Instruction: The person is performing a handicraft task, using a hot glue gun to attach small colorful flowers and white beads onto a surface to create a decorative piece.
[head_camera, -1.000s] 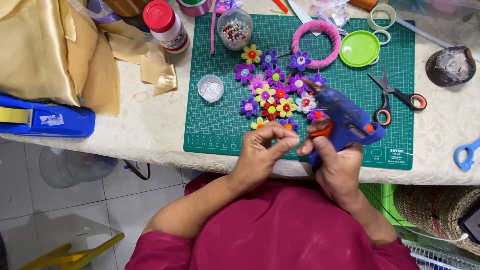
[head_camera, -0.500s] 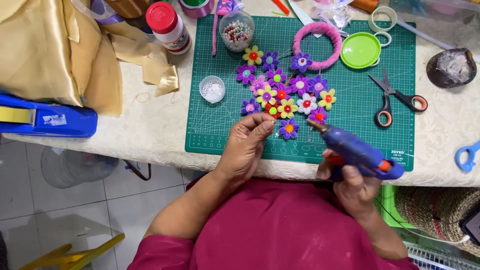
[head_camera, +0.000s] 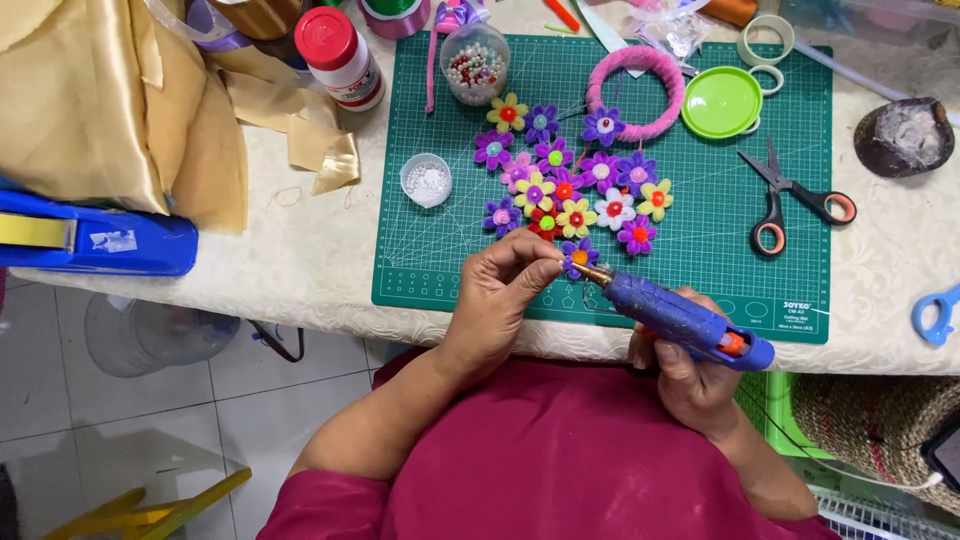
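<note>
While both hands worked at the near edge of the mat, the scene stood thus:

Edges and room: the green cutting mat (head_camera: 700, 250) lay on the cloth-covered table (head_camera: 300, 270), its near border close to the table's front edge; bare mat lay to the left of the left hand and to the right of the glue gun, between the flowers and the scissors (head_camera: 790, 195).

Left hand: the left hand (head_camera: 500, 290) was curled, its fingertips pinched at the purple flower with the orange centre (head_camera: 579, 256), at the lowest point of the flower cluster (head_camera: 570, 170).

Right hand: the right hand (head_camera: 690, 375) was closed around the grip of the blue glue gun (head_camera: 680, 315), off the mat's near border and over the person's lap.

Flower and tool: the gun's nozzle tip touched or nearly touched the purple flower just beside the left fingertips; I could not tell which.

Surroundings: a pink wrapped ring (head_camera: 635, 92), a green lid (head_camera: 722, 102), a jar of beads (head_camera: 475, 62) and a small white cup (head_camera: 427, 180) sat farther back, well apart from the hands.

Change: half a second earlier the gun was held lower and to the right, clear of the flower; since then its nozzle had swung up to it, and the left hand had shifted right.
</note>
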